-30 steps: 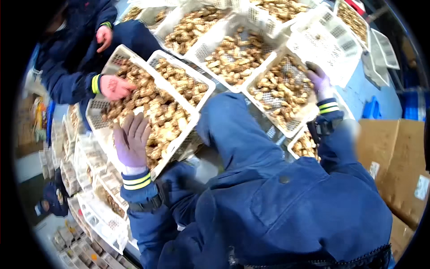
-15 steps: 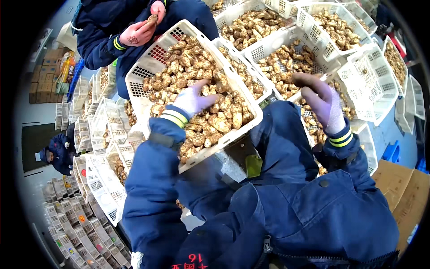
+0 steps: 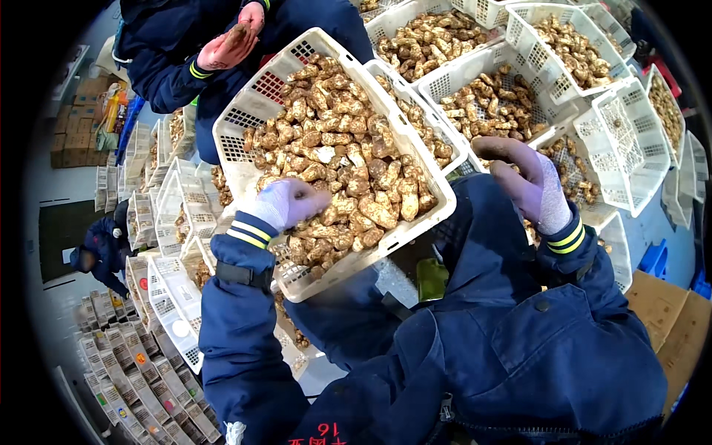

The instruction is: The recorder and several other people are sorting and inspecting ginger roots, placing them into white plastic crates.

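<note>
Head view: brown-and-cream knobbly mushrooms, heaped in one white perforated plastic crate; lilac-gloved left hand curled over them, grip unclear to me; lilac-gloved right hand loosely spread. I advise light handling.

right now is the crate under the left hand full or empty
Mostly full: mushrooms pile across the crate, bare wall showing above them.

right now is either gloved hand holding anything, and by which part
The left hand is at the mushrooms, but whether its grip holds one can't be told; no held thing shows in the right hand.
</note>
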Action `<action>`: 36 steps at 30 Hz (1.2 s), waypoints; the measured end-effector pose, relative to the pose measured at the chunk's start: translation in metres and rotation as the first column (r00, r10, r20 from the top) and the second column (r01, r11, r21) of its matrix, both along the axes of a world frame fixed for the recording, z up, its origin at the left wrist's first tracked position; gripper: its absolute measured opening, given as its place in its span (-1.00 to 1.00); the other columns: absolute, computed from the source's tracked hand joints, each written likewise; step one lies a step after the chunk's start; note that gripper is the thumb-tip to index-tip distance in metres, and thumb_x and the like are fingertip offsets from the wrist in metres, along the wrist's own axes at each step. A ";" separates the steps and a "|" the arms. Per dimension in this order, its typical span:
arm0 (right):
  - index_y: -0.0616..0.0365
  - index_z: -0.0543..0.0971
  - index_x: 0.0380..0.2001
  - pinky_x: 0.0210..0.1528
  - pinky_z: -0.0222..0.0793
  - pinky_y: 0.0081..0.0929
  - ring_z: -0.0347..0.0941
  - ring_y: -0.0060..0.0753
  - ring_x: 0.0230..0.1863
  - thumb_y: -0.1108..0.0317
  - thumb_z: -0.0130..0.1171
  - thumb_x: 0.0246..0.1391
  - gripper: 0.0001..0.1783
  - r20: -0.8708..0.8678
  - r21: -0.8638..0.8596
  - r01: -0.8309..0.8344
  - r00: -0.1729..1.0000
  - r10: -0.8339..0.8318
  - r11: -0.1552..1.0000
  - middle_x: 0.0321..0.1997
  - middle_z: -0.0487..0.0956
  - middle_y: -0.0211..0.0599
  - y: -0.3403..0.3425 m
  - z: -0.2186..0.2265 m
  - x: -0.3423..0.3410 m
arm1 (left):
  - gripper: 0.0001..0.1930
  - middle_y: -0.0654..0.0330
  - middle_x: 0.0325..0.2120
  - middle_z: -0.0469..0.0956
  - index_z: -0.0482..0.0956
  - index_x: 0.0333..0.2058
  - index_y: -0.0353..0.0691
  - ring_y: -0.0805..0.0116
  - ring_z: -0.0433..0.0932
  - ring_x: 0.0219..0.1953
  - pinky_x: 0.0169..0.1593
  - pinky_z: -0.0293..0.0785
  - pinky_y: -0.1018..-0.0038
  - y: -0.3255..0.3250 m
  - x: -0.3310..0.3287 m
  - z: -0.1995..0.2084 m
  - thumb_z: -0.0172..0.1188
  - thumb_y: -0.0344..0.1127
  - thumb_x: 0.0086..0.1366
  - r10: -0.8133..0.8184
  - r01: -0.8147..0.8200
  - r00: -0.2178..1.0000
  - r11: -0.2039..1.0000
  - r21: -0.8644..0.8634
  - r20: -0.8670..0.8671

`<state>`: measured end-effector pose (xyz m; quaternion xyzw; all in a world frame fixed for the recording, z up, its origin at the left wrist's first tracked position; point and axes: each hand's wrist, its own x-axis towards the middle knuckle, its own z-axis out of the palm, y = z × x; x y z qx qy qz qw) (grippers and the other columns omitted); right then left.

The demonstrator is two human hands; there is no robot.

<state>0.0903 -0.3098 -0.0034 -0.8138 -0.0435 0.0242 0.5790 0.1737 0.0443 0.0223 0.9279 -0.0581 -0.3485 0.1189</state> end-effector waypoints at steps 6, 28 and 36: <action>0.21 0.52 -0.07 0.01 0.34 -0.42 0.48 -0.28 -0.06 0.41 0.01 0.07 -0.67 0.050 -0.041 -0.058 0.997 0.060 0.997 -0.13 0.56 -0.17 0.011 0.010 0.000 | -0.68 -0.08 -0.16 0.54 0.53 -0.09 -0.23 0.00 0.52 -0.10 -0.01 0.43 0.27 0.009 0.054 -0.079 0.11 -0.23 0.21 -0.281 0.270 0.886 0.959 0.083 0.369; 0.19 0.50 -0.03 0.04 0.32 -0.43 0.46 -0.29 -0.03 0.42 -0.01 0.09 -0.65 0.014 -0.087 -0.076 0.997 0.078 0.993 -0.10 0.54 -0.16 0.003 -0.001 0.004 | -0.52 0.04 0.01 0.44 0.50 0.01 -0.12 0.07 0.45 0.05 0.07 0.38 0.13 -0.028 0.081 -0.093 0.10 -0.02 0.15 -0.296 0.193 0.950 0.801 0.567 0.096; 0.21 0.50 -0.03 0.04 0.33 -0.42 0.46 -0.28 -0.04 0.41 0.00 0.10 -0.65 -0.010 -0.059 -0.054 0.998 0.054 0.997 -0.11 0.53 -0.16 0.003 -0.008 0.005 | -0.41 -0.01 -0.01 0.44 0.51 -0.02 -0.17 0.05 0.42 0.06 0.11 0.34 0.22 -0.035 0.078 -0.076 0.11 0.15 0.11 -0.432 0.365 0.901 0.720 0.590 -0.030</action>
